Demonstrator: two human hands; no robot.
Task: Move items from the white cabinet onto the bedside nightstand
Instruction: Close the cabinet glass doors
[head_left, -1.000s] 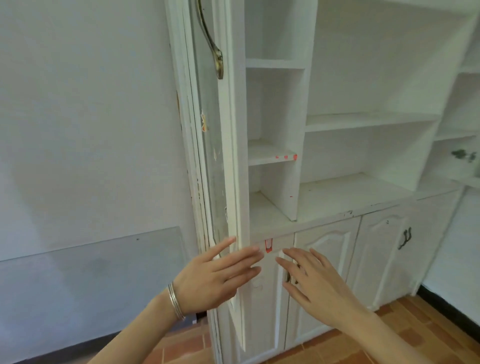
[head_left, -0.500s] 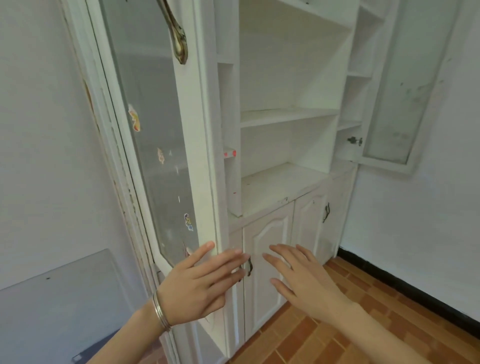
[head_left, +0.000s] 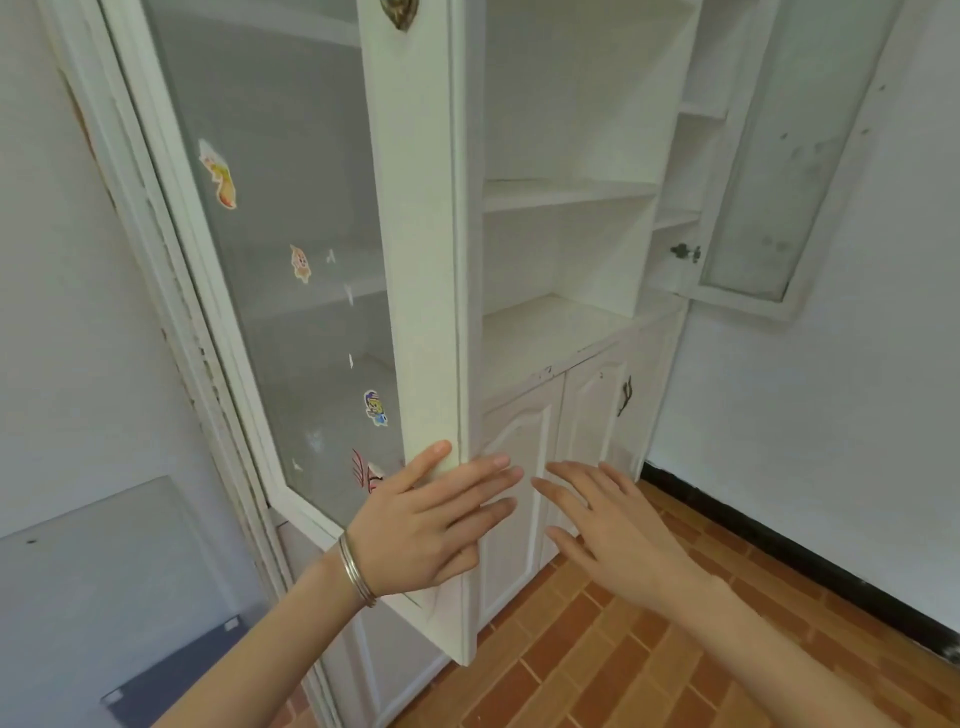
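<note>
One white cabinet (head_left: 571, 104). Two glass doors (head_left: 291, 208) (head_left: 769, 156), both swung open. Four coloured stickers (head_left: 219, 176) (head_left: 300, 264) (head_left: 375, 408) (head_left: 363, 472) on the left pane, plus a few pale scraps too small to count. Two panelled lower doors (head_left: 514, 493) (head_left: 592, 410) plainly seen, with one dark handle (head_left: 625, 396). One brass handle (head_left: 399, 13) at the top edge. Two hands: left hand (head_left: 415, 530), right hand (head_left: 618, 540). Silver bangles (head_left: 356, 574) on one wrist, number unclear.

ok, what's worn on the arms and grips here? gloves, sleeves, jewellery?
No gloves, and no sleeves in view: left arm and right arm are bare. The left grip has a stack of thin silver bangles at its wrist. The right grip wears nothing; no rings visible on either.
</note>
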